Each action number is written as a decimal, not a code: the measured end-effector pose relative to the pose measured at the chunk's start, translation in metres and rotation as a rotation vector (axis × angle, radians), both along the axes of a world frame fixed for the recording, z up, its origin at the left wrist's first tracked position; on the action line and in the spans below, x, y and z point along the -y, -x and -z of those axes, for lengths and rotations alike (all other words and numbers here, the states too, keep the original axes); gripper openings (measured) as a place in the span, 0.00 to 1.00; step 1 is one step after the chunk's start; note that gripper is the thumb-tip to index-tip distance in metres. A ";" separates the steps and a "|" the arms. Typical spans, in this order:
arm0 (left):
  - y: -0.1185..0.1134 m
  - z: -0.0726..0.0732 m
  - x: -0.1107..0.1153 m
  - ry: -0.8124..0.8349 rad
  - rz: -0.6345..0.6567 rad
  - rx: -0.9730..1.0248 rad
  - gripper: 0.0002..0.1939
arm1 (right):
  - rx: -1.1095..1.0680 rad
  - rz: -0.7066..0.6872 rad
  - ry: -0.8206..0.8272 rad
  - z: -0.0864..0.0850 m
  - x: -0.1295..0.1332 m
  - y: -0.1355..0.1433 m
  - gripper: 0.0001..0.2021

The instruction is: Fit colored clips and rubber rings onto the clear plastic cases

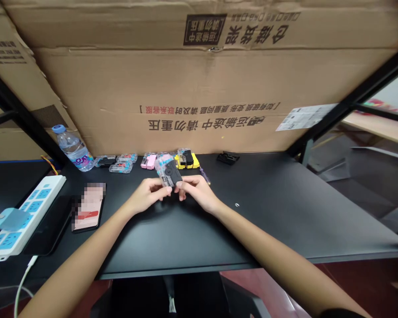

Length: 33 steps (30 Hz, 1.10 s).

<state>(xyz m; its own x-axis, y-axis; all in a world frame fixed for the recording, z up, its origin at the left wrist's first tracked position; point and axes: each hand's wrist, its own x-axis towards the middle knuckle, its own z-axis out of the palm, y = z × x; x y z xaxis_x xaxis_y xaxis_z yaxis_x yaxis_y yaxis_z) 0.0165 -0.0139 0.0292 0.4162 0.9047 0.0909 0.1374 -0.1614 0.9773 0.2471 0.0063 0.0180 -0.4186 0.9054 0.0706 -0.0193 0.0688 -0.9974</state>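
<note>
- My left hand (pixel 148 194) pinches the lower left edge of a clear-and-black plastic case (pixel 168 171), thumb towards me and fingers partly hidden behind it.
- My right hand (pixel 199 193) pinches the same case at its lower black corner, thumb on the front; the case is tilted, raised between both hands over the black tabletop (pixel 285 212).
- Just beyond my hands sit a pink case (pixel 148 161) and a cluster of yellow-and-black cases (pixel 193 160).
- Beyond my left hand and further left lie several clear cases (pixel 121 167), near a capped water bottle (pixel 73 148).
- Left of my left hand is a smartphone (pixel 94 198); past it, a white power strip (pixel 55 180).
- Just beyond my right hand lies a thin purple stick-like tool (pixel 204 175); further out and to its right, a black plastic piece (pixel 228 157).
- Right of my right wrist rests a tiny white scrap (pixel 237 205).
- Behind everything, facing my hands, stands printed cardboard (pixel 172 79).
</note>
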 end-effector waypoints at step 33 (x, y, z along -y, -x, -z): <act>-0.010 0.015 0.004 -0.035 0.032 -0.210 0.18 | -0.377 0.019 0.741 -0.005 -0.047 0.011 0.13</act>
